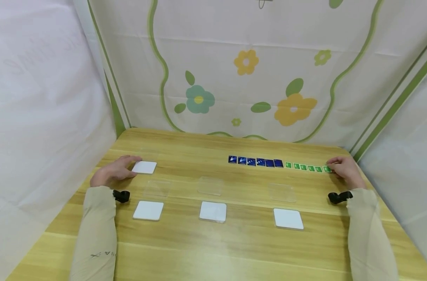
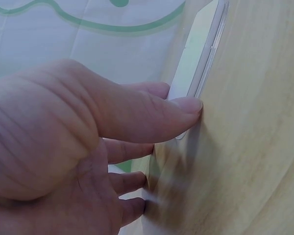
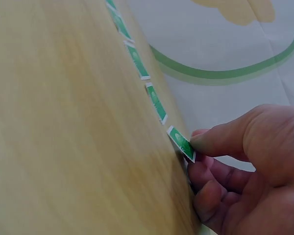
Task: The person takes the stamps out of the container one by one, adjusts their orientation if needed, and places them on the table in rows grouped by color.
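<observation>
At the table's far left, my left hand (image 1: pixel 116 169) grips a thin white square tile (image 1: pixel 144 167) by its edges. In the left wrist view the thumb (image 2: pixel 157 115) presses the tile's near corner, and clear layers show along its underside. Far to the right, my right hand (image 1: pixel 345 169) pinches the last small green card (image 3: pixel 181 143) of a row between thumb and fingers. That card is tilted, one end lifted toward the hand. The other green cards (image 1: pixel 303 167) lie flat in line to its left, and a row of dark blue cards (image 1: pixel 251 161) continues leftward.
Nearer me lie three more white square tiles, at left (image 1: pixel 148 210), middle (image 1: pixel 213 212) and right (image 1: pixel 288 219). Behind each is a clear plate, such as the middle plate (image 1: pixel 209 186). A flower-printed curtain (image 1: pixel 245 97) closes off the wooden table's (image 1: pixel 213 253) back edge.
</observation>
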`<state>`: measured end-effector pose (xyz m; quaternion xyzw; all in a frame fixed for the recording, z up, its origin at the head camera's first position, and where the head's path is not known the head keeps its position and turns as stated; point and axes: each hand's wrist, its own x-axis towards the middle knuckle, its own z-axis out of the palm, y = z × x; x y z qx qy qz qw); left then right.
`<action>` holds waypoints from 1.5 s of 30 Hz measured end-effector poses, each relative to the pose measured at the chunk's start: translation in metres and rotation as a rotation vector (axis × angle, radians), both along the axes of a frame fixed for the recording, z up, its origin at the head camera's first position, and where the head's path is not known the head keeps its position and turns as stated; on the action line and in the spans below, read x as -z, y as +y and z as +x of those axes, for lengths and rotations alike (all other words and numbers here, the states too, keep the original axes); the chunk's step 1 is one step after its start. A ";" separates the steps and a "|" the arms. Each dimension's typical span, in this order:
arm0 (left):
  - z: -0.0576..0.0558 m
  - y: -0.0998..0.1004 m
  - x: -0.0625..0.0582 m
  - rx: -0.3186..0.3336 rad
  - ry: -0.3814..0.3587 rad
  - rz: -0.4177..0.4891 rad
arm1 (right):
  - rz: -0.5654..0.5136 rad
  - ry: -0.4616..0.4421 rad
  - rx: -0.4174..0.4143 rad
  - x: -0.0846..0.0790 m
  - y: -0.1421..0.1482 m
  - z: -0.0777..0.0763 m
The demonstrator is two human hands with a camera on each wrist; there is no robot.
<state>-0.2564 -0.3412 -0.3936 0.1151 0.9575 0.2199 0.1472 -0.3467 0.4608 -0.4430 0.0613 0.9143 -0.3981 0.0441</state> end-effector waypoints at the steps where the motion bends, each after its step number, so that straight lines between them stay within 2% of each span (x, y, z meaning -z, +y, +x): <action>1: 0.000 0.000 0.000 0.005 0.009 -0.001 | 0.011 0.003 0.005 0.000 0.000 0.000; 6: -0.001 0.000 0.001 0.014 0.042 0.001 | 0.034 0.004 0.027 0.000 -0.001 0.002; 11: 0.000 -0.001 0.001 0.008 0.013 0.013 | 0.036 0.004 0.021 0.000 -0.005 0.003; 19: 0.000 0.000 0.001 0.018 0.023 0.004 | 0.082 -0.001 0.002 -0.002 -0.006 0.003; 25: -0.002 -0.003 0.001 0.012 0.001 0.025 | 0.162 0.023 -0.025 0.001 -0.004 0.001; 31: -0.002 -0.002 -0.002 -0.013 -0.067 0.072 | 0.151 0.025 -0.017 -0.002 -0.003 0.003; 35: -0.001 -0.002 -0.007 -0.060 -0.112 0.123 | 0.147 0.030 -0.011 -0.001 -0.003 0.003; 39: 0.003 0.001 -0.013 -0.097 -0.105 0.099 | 0.135 0.033 -0.031 -0.001 -0.001 0.004; 42: 0.005 0.006 -0.017 -0.111 -0.053 0.075 | 0.118 0.044 -0.033 -0.002 0.002 0.005; 45: 0.001 0.011 -0.021 -0.123 0.005 0.086 | 0.091 0.043 -0.021 -0.002 0.004 0.008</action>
